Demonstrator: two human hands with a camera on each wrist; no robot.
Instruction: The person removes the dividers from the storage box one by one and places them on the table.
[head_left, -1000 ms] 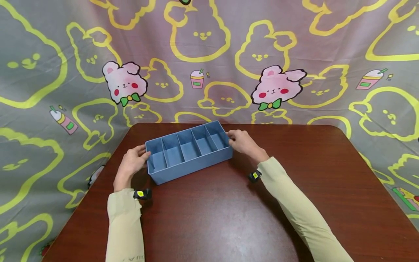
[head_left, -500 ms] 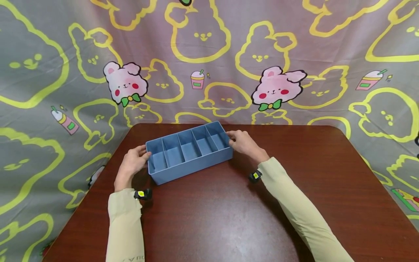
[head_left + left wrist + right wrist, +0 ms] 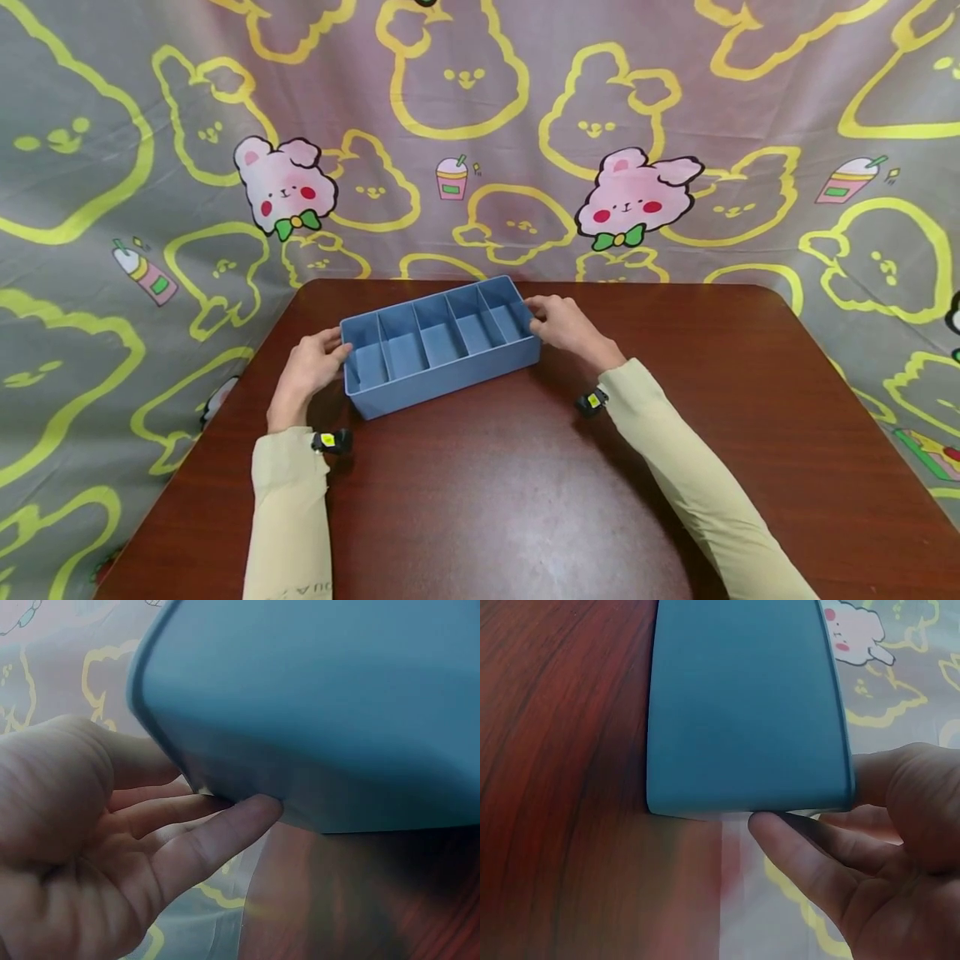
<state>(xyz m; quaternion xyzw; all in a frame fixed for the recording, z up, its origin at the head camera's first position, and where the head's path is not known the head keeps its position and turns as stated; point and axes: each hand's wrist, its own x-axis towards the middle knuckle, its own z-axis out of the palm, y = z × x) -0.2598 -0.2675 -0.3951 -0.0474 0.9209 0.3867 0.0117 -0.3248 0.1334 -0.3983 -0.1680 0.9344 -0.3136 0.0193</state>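
A blue divided organizer box with several bare compartments stands slantwise on the brown table, its right end farther back. My left hand grips its left end, thumb at the rim and the other fingers along the outer end wall. At the opposite end my right hand grips the box, thumb at the top edge. In the left wrist view, the fingers of the left hand press against the box's end wall. The right wrist view has the long side of the box above the right hand's fingertips.
The brown wooden table reaches back to a patterned curtain, which also hangs along both sides. Behind the box, the table's far edge is close. Small black wrist cameras sit on both cuffs.
The box has shifted slightly to the right over the last half second, and both hands have moved along with it, still gripping its ends.
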